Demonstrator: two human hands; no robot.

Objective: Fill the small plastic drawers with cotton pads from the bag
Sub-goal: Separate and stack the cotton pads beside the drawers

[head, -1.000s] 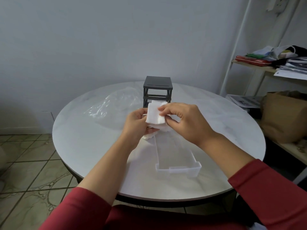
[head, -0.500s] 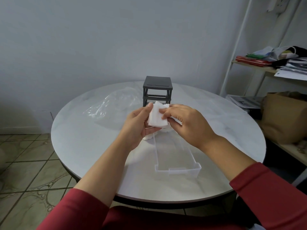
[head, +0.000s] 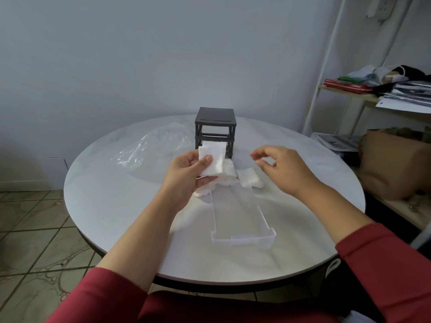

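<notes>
The left hand (head: 186, 176) is gripping a small stack of white cotton pads (head: 213, 159), thumb pressing on the front of it, and is holding it up above the far end of the clear plastic drawer (head: 242, 241). The right hand (head: 282, 169) is hovering to the right of that far end, fingers loosely curved and apart, grasping nothing. The drawer is lying lengthwise on the round white table (head: 116, 194), its front wall facing the person, and nothing is showing inside it. More loose pads (head: 249, 180) are lying in a heap at the drawer's far end, some of them touching its rim. Beyond the drawer the dark drawer frame (head: 215, 129) is standing upright. The crumpled clear bag (head: 149, 148) is lying beyond the drawer and to its left, flat on the table.
</notes>
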